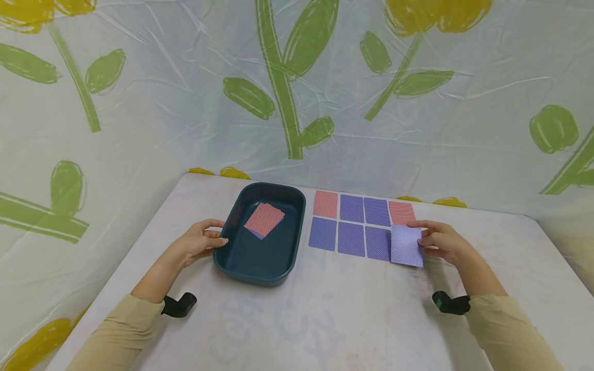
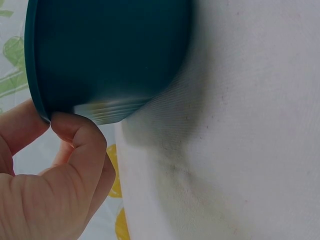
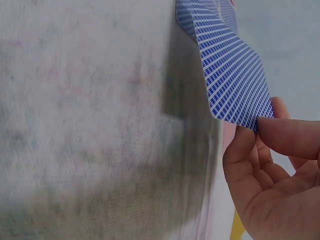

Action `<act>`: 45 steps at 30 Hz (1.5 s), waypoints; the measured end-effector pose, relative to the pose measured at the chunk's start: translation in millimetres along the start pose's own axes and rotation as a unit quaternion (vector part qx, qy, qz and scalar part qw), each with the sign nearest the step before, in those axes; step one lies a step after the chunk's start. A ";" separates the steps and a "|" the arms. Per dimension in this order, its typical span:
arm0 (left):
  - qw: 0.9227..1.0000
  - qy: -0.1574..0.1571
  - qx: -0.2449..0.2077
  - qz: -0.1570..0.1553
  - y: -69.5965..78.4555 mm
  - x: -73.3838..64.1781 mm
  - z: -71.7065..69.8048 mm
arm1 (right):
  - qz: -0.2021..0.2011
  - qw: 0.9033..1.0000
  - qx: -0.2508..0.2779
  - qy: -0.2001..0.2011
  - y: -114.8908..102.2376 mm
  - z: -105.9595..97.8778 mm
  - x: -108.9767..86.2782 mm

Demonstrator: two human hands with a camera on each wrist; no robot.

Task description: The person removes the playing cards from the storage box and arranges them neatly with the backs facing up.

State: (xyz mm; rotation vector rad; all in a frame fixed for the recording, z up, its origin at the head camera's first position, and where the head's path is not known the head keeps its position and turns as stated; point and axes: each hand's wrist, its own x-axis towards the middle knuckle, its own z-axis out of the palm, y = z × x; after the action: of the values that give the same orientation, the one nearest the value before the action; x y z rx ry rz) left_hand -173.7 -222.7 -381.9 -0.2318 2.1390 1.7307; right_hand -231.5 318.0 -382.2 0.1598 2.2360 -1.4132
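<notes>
My left hand (image 1: 198,242) pinches the left rim of a dark teal tray (image 1: 260,265), thumb over the edge; the left wrist view shows the grip on the rim (image 2: 41,107). Inside the tray lies a small stack of playing cards (image 1: 264,220), red-backed on top with a blue one peeking out below. With thumb and fingers my right hand (image 1: 438,239) pinches the edge of a blue-backed playing card (image 1: 407,246), raised off the table in the right wrist view. Part of this card overlaps the neighbouring blue card (image 1: 378,242).
Right of the tray, face-down playing cards lie in two rows, with a red card (image 1: 326,204) at the back left and another red card (image 1: 401,212) at the back right; the others are blue. A flower-patterned sheet (image 1: 325,103) hangs behind the white table (image 1: 352,309).
</notes>
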 end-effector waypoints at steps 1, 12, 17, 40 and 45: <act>1.000 0.000 -0.001 0.000 -0.1 0.0 0.0 | 0.002 1.000 -0.008 0.004 0.9 -0.9 0.4; 1.000 0.001 -0.006 -0.003 0.2 -1.5 0.4 | -0.064 0.986 -0.141 0.060 7.8 2.2 6.8; 1.000 0.003 -0.004 -0.007 0.8 -3.0 1.2 | -0.084 0.976 -0.186 0.070 10.7 7.0 12.0; 1.000 0.010 0.008 -0.012 0.7 -1.3 0.3 | -0.076 0.933 -0.335 0.106 -3.3 14.9 12.5; 1.000 0.011 0.016 -0.016 0.8 0.0 0.1 | -0.078 0.953 -0.278 0.090 -12.4 15.7 11.9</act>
State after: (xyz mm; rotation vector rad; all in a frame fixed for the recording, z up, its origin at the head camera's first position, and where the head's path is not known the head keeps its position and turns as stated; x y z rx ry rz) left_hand -174.0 -222.4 -381.2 -0.2760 2.1644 1.6827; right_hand -240.9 296.8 -382.9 -0.0846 2.7556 -0.8082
